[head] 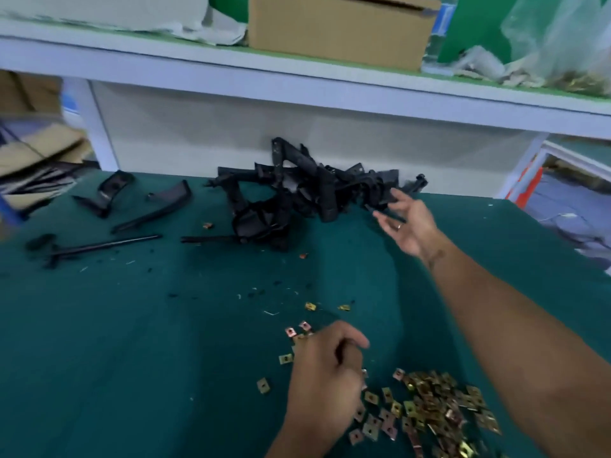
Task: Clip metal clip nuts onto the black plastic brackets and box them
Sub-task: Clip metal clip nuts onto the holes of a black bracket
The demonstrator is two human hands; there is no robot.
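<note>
A tangled heap of black plastic brackets (pixel 297 196) lies at the back of the green table (pixel 132 325). My right hand (pixel 408 223) reaches out to the heap's right edge, fingers spread and palm open, holding nothing. Gold metal clip nuts (pixel 429 408) are scattered in a pile near the front right. My left hand (pixel 327 375) hovers over the left side of that pile with fingers curled down; whether it pinches a nut is hidden by the hand itself.
Several loose black pieces (pixel 109 193) lie at the left of the table. A cardboard box (pixel 340 24) stands on the white shelf above. Flattened cardboard (pixel 36 150) sits at the far left, and a plastic bag (pixel 562 38) is on the shelf's right.
</note>
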